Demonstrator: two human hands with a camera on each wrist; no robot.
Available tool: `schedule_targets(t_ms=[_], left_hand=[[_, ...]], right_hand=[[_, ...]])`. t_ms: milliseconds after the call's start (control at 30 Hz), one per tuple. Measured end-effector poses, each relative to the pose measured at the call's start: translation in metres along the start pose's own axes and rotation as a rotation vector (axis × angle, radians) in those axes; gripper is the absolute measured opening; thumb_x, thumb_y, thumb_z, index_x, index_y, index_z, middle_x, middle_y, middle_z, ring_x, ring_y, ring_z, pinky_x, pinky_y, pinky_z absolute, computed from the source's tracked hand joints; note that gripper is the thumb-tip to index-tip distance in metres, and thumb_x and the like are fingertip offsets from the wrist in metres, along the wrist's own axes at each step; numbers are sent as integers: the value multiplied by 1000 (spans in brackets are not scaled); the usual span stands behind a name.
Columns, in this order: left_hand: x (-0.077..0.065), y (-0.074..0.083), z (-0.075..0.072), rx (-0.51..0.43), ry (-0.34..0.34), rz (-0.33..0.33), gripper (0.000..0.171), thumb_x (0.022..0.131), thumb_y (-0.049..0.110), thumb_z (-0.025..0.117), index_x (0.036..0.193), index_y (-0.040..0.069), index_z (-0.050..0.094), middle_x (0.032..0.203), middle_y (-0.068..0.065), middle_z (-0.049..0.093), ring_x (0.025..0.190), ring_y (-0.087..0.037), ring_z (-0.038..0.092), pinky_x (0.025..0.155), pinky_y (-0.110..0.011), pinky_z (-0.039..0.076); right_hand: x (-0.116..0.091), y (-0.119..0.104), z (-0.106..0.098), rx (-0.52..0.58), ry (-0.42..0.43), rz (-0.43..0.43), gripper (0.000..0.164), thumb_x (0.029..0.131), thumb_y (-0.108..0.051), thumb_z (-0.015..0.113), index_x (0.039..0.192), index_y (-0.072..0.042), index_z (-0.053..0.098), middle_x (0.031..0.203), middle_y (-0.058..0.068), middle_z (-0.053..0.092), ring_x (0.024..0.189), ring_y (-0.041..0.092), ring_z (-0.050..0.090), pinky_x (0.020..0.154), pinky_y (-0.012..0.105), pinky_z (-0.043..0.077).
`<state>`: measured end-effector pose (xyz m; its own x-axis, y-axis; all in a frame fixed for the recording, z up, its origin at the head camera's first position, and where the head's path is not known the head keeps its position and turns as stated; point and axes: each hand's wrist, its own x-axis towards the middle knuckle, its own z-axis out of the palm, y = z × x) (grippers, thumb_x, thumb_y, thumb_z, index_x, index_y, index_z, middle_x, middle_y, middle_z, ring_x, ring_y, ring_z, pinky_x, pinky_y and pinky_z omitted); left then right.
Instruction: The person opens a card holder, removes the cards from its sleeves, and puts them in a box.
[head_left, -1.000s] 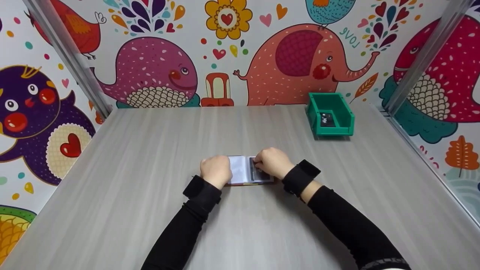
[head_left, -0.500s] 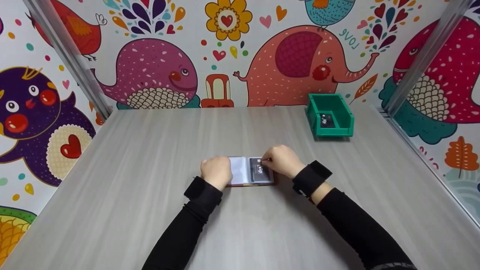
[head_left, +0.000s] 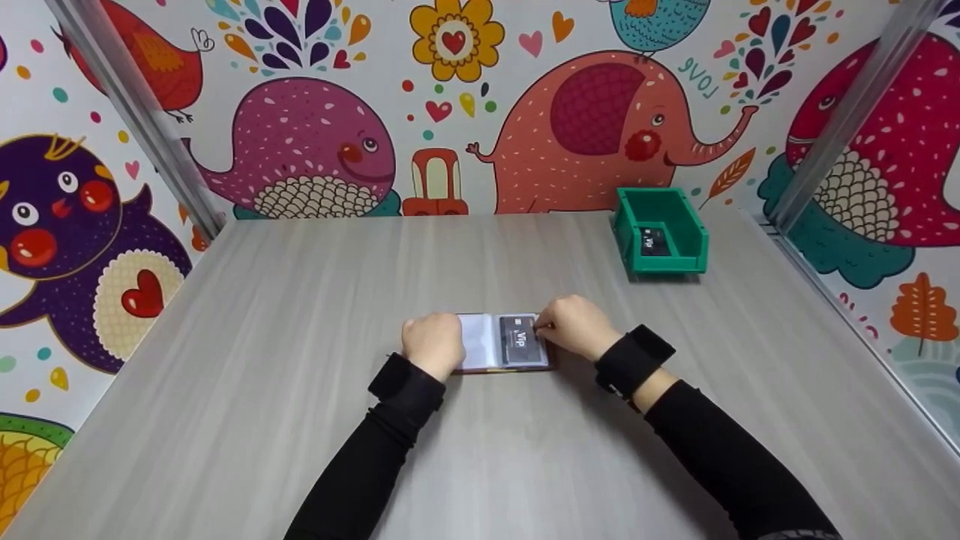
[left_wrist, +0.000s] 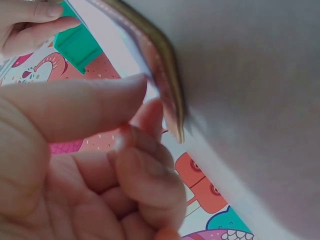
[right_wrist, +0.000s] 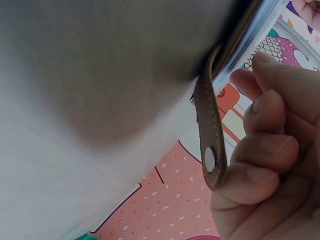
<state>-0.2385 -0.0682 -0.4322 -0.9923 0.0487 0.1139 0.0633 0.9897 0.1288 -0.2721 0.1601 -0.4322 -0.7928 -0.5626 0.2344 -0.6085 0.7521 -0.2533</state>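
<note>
An open card holder with clear sleeves lies at the middle of the table. A black card with white "Vip" lettering sits in its right-hand sleeve; the left-hand page looks pale and blank. My left hand grips the holder's left edge, thumb on the page and fingers curled in the left wrist view. My right hand has thumb and index finger together at the right edge of the card's sleeve, other fingers curled. In the right wrist view a brown snap strap hangs off the cover beside that hand.
A green bin stands at the back right of the table, with another black "Vip" card inside. Cartoon-printed walls enclose the back and sides, with metal posts at the corners.
My right hand has slid right across the card to the sleeve's edge, uncovering the "Vip" lettering. My left hand keeps its place on the holder.
</note>
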Motion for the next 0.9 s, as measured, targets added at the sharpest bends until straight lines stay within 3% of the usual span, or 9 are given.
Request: schedule_targets(t_ms=[333, 667, 900], left_hand=[[0, 1, 0, -10, -13, -10, 7, 76, 10, 74, 83, 7, 73, 88, -9, 72, 81, -29, 67, 74, -41, 44], [-3, 0, -1, -1, 33, 13, 6, 76, 10, 73, 80, 7, 72, 84, -9, 71, 79, -28, 67, 72, -41, 45], [-1, 2, -1, 0, 16, 8, 8, 76, 11, 74, 83, 7, 72, 86, -9, 72, 80, -29, 67, 73, -40, 44]], right_hand=[[0, -2, 2, -12, -3, 33, 8, 81, -7, 79, 88, -8, 81, 89, 6, 75, 79, 23, 70, 70, 39, 54], [2, -2, 4, 3, -21, 71, 7, 81, -9, 80, 88, -7, 80, 89, 7, 75, 81, 23, 70, 72, 38, 55], [2, -3, 3, 2, -30, 86, 7, 82, -10, 80, 88, -6, 80, 90, 7, 75, 81, 23, 70, 73, 38, 55]])
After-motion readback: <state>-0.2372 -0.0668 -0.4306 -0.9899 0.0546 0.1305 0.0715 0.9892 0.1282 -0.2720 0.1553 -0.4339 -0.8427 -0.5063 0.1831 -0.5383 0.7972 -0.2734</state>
